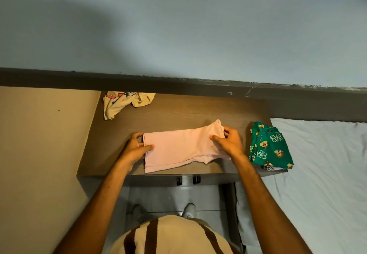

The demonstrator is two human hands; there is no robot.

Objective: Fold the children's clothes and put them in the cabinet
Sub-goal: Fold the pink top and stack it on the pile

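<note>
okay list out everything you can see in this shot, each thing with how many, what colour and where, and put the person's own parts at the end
pink garment: one, pale pink, partly folded, middle of the cabinet top
green garment: one, green with cartoon print, folded, right end of the cabinet top
yellow garment: one, pale yellow with print, crumpled, back left of the cabinet top
cabinet: one, dark brown wood
white sheet: one, white, right of the cabinet
wall: pale blue, behind
left hand: pinches the pink garment's left edge
right hand: grips the pink garment's right end

"Chip Dale" on green garment point(271, 148)
</note>
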